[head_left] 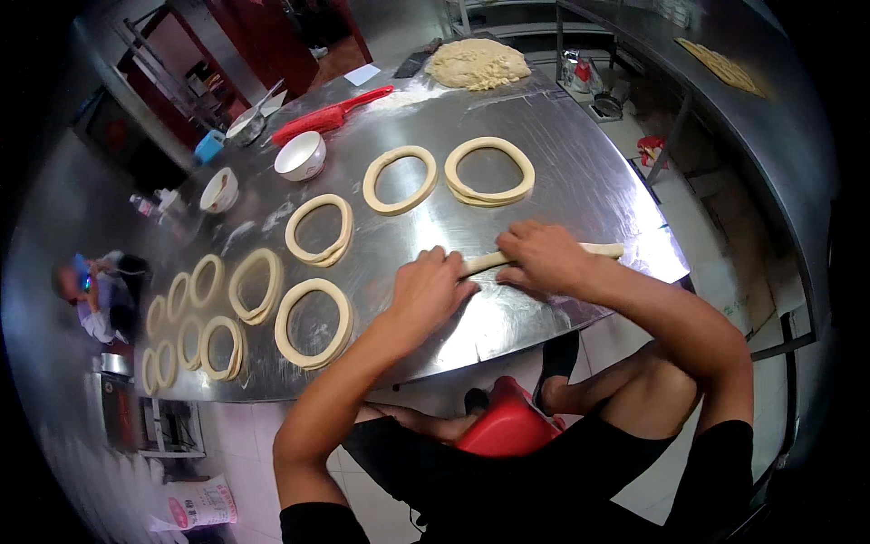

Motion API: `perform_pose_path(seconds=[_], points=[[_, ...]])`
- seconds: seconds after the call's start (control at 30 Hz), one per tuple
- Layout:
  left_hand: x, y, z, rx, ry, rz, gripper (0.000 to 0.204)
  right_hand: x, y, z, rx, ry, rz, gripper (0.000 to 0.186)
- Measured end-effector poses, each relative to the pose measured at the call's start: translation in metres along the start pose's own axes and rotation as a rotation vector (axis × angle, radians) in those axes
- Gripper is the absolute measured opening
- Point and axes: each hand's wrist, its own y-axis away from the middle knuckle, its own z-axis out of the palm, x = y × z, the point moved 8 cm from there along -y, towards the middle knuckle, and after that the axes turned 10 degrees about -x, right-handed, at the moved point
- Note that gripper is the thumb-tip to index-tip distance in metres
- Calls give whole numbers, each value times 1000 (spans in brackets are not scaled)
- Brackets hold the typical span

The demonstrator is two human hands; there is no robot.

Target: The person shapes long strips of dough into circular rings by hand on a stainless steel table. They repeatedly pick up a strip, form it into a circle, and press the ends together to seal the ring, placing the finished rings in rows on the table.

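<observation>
A pale dough rope [484, 264] lies across the near right part of the steel table [435, 349]. My left hand [431, 288] is closed over its left end, with the fingers curled down. Farther right, my right hand [542, 257] grips the same rope from above; the rope's right end shows past the wrist. A short stretch of dough is bare between my hands. Just beyond them lie two dough rings, one on the right [489, 199] and one beside it [393, 209]. Another dough ring [314, 362] is left of my left forearm.
Several more dough rings run toward the left edge. Farther back are a white bowl [300, 158], a second bowl [219, 191], a red long-handled tool [331, 115] and a dough mound [478, 65]. A red stool [509, 426] stands below the table. A person [101, 295] is at far left.
</observation>
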Motion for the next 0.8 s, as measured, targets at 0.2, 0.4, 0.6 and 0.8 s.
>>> perform_pose_path(seconds=[0.2, 0.4, 0.6, 0.8], points=[[-34, 8, 17, 49, -17, -115, 32, 32, -9, 7, 12, -16, 223, 39], [-69, 69, 20, -43, 39, -345, 33, 55, 21, 2, -96, -25, 397, 41], [-100, 50, 15, 44, 83, -479, 42, 22, -14, -6, -106, -16, 376, 43], [-75, 79, 17, -70, 274, -402, 62, 34, 18, 10, -217, -199, 404, 46]])
